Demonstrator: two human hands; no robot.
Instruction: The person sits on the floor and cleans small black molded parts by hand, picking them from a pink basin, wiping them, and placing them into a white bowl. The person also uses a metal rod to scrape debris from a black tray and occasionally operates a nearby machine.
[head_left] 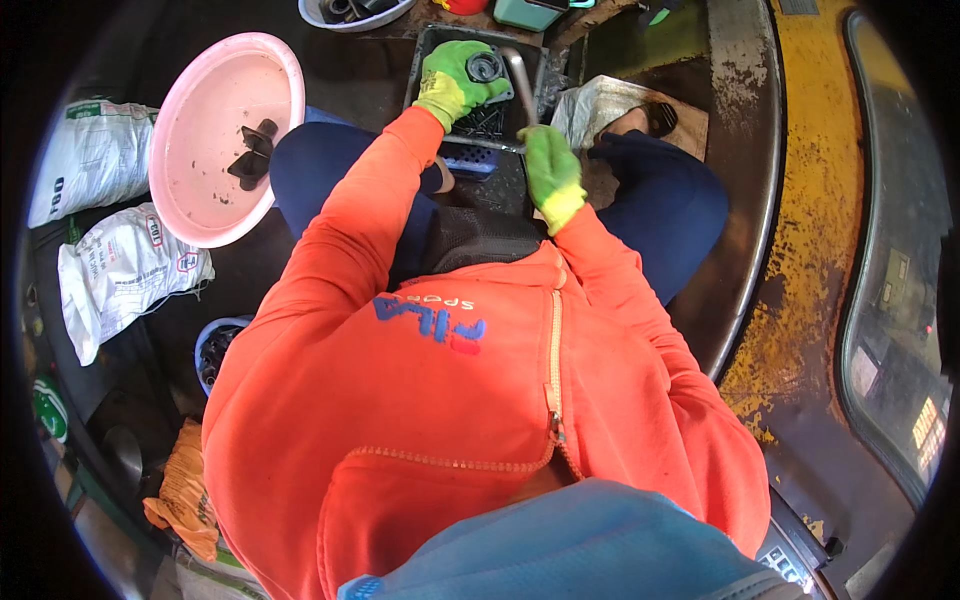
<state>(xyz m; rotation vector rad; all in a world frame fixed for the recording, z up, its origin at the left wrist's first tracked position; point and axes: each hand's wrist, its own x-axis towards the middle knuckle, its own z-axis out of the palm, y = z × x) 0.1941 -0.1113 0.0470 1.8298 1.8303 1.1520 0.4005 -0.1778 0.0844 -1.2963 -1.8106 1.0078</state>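
Left hand (pixel 456 80): green glove, fingers wrapped round a black part (pixel 484 67) with a ring-shaped face, upper centre of frame, over a tray (pixel 539 75) of small dark pieces. Right hand (pixel 551 168): gloved, clamped on the lower end of a grey tool (pixel 519 84); its edge is too unclear to read.

Handling (judged): part probably light, stiff, perhaps slick; grip by the outer rim, ring face left free. Tool looks rigid, best held at the lower end.

Surface: dark floor (pixel 345 80), seemingly smooth. Left of frame: pink basin (pixel 215 85) with dark pieces (pixel 254 156), two white sacks (pixel 100 165) beyond. Right of frame: scuffed yellow panel (pixel 815 240), paint worn through.
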